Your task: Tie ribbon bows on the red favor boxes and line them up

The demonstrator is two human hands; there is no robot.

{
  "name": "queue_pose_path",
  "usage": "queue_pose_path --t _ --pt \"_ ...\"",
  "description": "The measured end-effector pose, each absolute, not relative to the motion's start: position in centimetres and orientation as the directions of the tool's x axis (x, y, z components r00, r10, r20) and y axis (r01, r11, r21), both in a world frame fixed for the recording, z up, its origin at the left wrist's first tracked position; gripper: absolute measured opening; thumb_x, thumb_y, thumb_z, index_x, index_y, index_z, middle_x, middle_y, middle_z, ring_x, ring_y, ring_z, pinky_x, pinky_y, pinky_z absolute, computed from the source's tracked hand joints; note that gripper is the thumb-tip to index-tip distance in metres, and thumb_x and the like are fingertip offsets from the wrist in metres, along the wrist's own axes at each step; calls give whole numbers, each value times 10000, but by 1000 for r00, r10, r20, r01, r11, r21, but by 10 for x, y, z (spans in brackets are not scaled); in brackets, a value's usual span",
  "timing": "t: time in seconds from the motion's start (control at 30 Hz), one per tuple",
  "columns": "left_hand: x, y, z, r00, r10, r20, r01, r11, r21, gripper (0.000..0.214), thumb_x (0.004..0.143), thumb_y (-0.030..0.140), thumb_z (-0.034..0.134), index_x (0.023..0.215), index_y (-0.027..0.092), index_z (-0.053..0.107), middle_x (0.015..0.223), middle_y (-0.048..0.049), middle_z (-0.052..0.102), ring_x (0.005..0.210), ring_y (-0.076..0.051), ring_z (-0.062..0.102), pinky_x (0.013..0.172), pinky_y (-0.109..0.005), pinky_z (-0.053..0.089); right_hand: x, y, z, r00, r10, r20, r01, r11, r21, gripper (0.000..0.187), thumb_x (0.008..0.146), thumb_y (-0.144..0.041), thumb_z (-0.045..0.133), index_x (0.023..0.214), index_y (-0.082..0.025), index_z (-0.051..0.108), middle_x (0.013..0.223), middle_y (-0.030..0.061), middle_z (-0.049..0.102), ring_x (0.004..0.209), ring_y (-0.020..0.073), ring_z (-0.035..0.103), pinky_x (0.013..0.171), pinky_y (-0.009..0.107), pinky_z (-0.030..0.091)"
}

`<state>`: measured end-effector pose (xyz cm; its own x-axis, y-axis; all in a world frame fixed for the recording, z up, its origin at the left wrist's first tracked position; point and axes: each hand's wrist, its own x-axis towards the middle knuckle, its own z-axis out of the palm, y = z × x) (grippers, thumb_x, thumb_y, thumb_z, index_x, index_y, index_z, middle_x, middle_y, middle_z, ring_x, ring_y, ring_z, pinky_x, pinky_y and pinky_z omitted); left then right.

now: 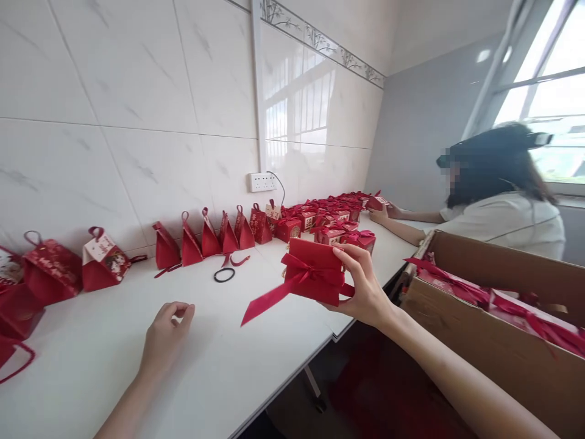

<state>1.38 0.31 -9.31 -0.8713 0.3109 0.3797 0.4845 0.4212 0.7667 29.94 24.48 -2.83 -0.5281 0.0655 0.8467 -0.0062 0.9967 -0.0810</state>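
My right hand point(365, 289) grips a red gift box point(314, 271) by its right side and holds it up above the table. A red ribbon is tied in a bow across the box's face, and one long tail hangs off to the lower left. Close to the white table top, my left hand point(167, 335) has its fingers curled in toward the thumb, and nothing shows in them. Beyond it on the table lie a black ring-shaped band point(224, 275) and a short scrap of red ribbon point(237, 261).
Several red peaked boxes point(210, 238) line the tiled wall. Many red ribboned boxes point(333, 213) crowd the table's far end, where another person point(507, 207) handles one. An open cardboard carton point(479, 347) with ribboned boxes stands at right. A power strip point(262, 182) is on the wall.
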Motion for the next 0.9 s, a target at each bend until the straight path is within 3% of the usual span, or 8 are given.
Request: queue_pose_path --t 0.13,0.3,0.37,0.47,0.63,0.73,0.8,0.9 --pt "48 28 -79 -789 435 435 590 334 735 340 726 537 477 685 222 598 821 -31 621 686 -209 561 553 -306 449 335 249 -23 -535 35 844 59 998 -4 922 725 -308 710 1438 -330 126 1275 149 311 1189 344 437 902 536 508" --pt "153 82 -31 -426 595 681 761 -172 626 425 810 529 513 1087 214 579 986 -74 623 871 -200 601 656 -287 501 368 244 -19 -518 8 856 100 994 51 908 737 -332 703 1441 -319 130 1260 152 318 1180 352 447 916 539 504" --pt "192 101 -13 -364 567 739 757 -282 589 446 819 488 557 1172 217 525 1020 -80 612 887 -184 596 645 -265 503 379 242 -18 -530 16 848 114 992 53 898 747 -352 700 1440 -329 129 1262 151 316 1196 355 437 900 526 520" --pt "232 117 1 -297 488 821 780 -371 503 121 844 305 596 917 211 575 803 -23 598 725 -128 566 540 -208 457 398 241 -17 -523 65 850 148 989 15 892 749 -386 699 1437 -337 134 1283 152 297 1219 356 417 870 497 545" --pt "263 125 -5 147 257 955 830 -558 23 147 771 80 650 875 168 594 703 -10 586 708 -136 523 672 -290 455 433 243 -19 -481 123 868 261 965 7 878 746 -399 699 1438 -321 165 1284 156 325 1225 358 413 945 552 480" --pt "279 130 -9 328 217 919 795 -588 -145 149 767 83 643 901 144 624 715 -31 616 736 -156 534 696 -325 442 451 244 -22 -479 127 868 289 957 20 859 757 -398 688 1444 -300 182 1276 159 347 1228 357 415 953 556 470" --pt "288 136 -10 350 195 916 766 -623 -160 132 761 77 639 878 135 622 707 -29 621 720 -152 539 704 -327 445 463 244 -23 -482 109 869 303 952 49 847 766 -388 680 1447 -273 189 1274 165 352 1224 353 425 938 538 487" --pt "291 150 -12 217 228 949 727 -686 -2 121 756 40 613 805 142 571 676 -6 588 665 -128 525 682 -292 449 482 244 -24 -498 107 861 357 930 91 854 771 -402 673 1452 -225 188 1276 178 344 1232 351 415 937 525 492"
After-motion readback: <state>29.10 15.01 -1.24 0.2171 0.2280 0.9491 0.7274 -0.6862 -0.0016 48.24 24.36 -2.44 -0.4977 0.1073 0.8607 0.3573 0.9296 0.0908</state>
